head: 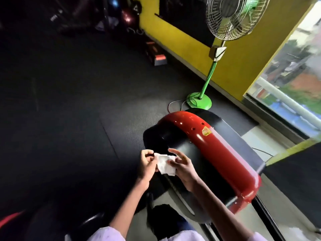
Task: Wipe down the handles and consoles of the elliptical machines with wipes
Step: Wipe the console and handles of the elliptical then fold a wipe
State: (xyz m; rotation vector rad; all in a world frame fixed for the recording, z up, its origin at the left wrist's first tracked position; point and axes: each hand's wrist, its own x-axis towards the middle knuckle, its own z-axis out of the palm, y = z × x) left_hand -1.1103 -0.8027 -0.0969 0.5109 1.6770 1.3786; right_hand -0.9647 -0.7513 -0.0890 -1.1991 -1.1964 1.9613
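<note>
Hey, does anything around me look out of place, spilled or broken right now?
Nothing stands out. The fan stands upright by the yellow wall, its cord loose on the floor, and the left hand and right hand hold a crumpled wipe.

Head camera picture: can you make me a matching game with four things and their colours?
Things:
1. wipe
2. fan stand
3. machine cover
4. wall

Colours:
A. yellow
B. white
C. red
D. green

Pairs: 1-B, 2-D, 3-C, 4-A. The left hand and the right hand both hold the wipe.
</note>
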